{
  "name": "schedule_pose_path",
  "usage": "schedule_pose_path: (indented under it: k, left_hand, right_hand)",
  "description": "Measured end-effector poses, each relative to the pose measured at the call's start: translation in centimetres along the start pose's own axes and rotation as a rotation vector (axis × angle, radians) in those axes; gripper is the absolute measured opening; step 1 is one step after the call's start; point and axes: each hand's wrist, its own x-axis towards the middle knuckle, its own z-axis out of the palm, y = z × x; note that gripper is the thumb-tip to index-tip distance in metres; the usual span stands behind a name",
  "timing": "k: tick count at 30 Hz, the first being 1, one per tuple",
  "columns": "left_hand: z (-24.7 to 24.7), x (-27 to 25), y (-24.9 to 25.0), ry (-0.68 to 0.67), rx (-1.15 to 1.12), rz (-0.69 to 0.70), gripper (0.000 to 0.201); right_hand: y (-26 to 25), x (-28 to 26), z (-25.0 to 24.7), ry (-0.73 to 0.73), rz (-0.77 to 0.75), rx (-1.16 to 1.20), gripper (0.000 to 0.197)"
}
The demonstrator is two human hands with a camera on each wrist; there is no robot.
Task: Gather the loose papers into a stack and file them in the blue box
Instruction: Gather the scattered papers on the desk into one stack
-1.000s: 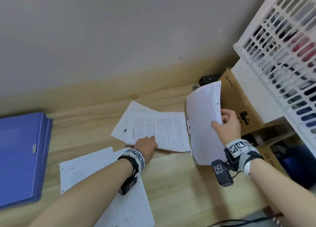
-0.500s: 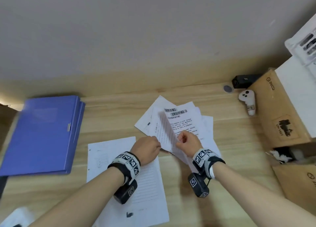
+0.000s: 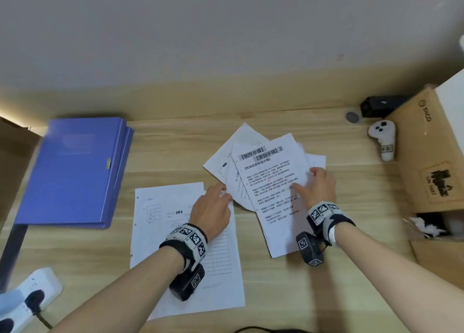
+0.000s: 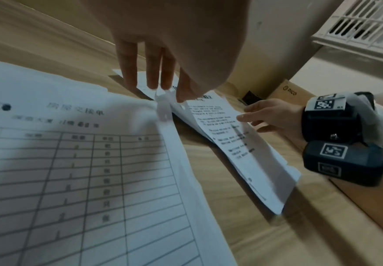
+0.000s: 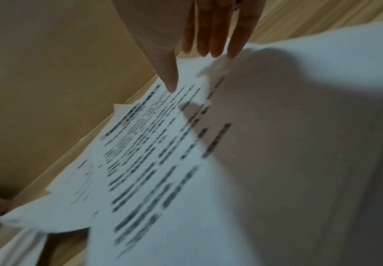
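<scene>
Several printed papers lie fanned in a loose pile at the middle of the wooden desk. My right hand rests flat on the top sheet with straight fingers. My left hand is at the pile's left edge and pinches a sheet corner between thumb and fingers. One ruled form sheet lies apart under my left wrist, nearer to me. The blue box lies closed and flat at the far left.
A cardboard box lines the right side, with a white controller and a black device beside it. A white power strip sits at the front left corner. The wall runs along the back of the desk.
My right hand brought its raised sheets down onto the pile and now lies flat on them. The left hand shifted to the pile's left edge. The view swung left.
</scene>
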Motion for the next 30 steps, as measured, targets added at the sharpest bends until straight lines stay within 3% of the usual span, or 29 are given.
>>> schedule_pose_path:
  k: [2,4,7,11,16,20,23,25,30]
  left_hand:
    - [0.6,-0.2,0.3,0.027,0.013,-0.01,0.03]
    - [0.7,-0.5,1.0,0.059,0.008,-0.02,0.029]
    - [0.5,-1.1,2.2,0.077,-0.048,-0.058,0.024]
    - [0.6,-1.6,3.5,-0.07,-0.045,-0.07,0.02]
    - [1.6,-1.2,4.6,-0.223,-0.033,-0.076,0.021]
    - [2.6,-0.3,5.1,-0.346,-0.062,-0.166,0.029]
    - [3.2,0.1,5.6,-0.329,-0.074,-0.23,0.027]
    - [3.6,0.5,5.9,-0.308,-0.141,-0.297,0.024]
    - [4.4,1.5,6.7,-0.25,-0.566,-0.518,0.017]
  right_hand:
    - [1.0,0.1,-0.4,-0.039,0.056,-0.101,0.065]
    - [1.8,0.4,-0.2,-0.07,0.074,-0.145,0.058]
    - [2.1,0.9,-0.1,-0.047,0.113,0.0,0.051]
    - [2.3,1.0,-0.3,-0.008,0.156,0.069,0.077]
    - [2.7,1.3,-1.0,-0.116,0.122,-0.062,0.039]
    - [3.9,1.1,-1.5,-0.146,0.116,0.087,0.028]
    - [4.9,0.3,-2.0,-0.136,0.099,0.242,0.021]
    - [5.4,-0.4,-2.6,-0.118,0.109,0.334,0.017]
    - [6.2,-2.0,-3.6,-0.105,0.154,0.491,0.032]
